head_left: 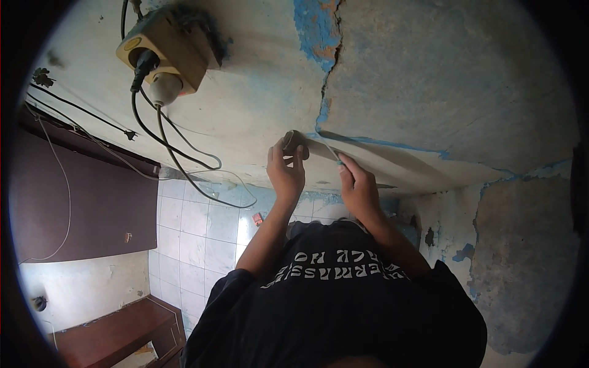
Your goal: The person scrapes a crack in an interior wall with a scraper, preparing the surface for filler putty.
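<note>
Both of my hands are raised close to the wall [257,104]. My left hand [286,175] grips a small dark round container [297,142], held tilted; its contents do not show. Between the fingers of my right hand [361,187] is a thin pale stick-like tool [329,147], pointing up and left. Its tip meets or nearly meets the wall where a blue-edged crack [321,116] ends beside a grey cement patch [442,80]. Whether that tip is a brush or a blade is too small to tell.
A yellowed socket box [184,55] with a black plug [145,63] and a white plug [165,90] is at upper left. Loose cables [190,172] hang left of my arm. Below are a brown panel [86,190], tiled floor [193,239], a red packet [257,218] and wooden furniture [116,331].
</note>
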`<state>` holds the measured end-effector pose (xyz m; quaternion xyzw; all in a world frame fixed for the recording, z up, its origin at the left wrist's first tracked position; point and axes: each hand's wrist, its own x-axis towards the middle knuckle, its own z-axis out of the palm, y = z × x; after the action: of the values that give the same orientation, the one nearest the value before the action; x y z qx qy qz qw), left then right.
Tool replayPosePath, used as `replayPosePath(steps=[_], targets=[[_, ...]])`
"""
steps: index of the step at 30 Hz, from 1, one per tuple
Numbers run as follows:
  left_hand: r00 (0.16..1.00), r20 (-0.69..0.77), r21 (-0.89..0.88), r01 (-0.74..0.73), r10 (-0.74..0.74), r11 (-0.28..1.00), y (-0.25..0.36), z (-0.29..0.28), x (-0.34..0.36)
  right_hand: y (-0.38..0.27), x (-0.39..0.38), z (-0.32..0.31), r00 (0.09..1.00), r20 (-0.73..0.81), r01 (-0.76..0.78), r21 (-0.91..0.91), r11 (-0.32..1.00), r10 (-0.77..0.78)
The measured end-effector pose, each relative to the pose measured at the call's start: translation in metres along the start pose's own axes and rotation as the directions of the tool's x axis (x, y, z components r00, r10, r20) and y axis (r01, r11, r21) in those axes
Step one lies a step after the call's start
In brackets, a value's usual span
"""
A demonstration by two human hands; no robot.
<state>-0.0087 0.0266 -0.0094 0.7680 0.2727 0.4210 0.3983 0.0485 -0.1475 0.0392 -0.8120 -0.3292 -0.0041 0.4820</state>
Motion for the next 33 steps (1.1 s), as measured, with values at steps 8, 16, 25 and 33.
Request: replayPosePath(steps=[8,16,25,33], targets=[[1.0,0.002,-0.037,0.001,-0.001,0.999,-0.001,0.0,0.0,0.002,-0.01,-0.012,0.998,-0.035,-0.051,-0.082,0.995,0.048],[1.0,0.014,-0.057,0.007,-0.007,0.998,0.001,0.002,0.0,0.014,0.002,-0.005,0.999,-0.003,-0.042,0.0,0.999,0.042],[0.999,0.014,-0.019,0.046,-0.046,0.999,0.002,-0.006,0.002,0.003,-0.006,-0.017,0.998,-0.027,-0.057,-0.018,0.998,0.056],[0.998,-0.005,0.006,0.061,-0.061,0.998,0.007,-0.004,0.004,0.01,-0.001,-0.02,0.997,0.007,-0.079,0.017,0.997,0.079]])
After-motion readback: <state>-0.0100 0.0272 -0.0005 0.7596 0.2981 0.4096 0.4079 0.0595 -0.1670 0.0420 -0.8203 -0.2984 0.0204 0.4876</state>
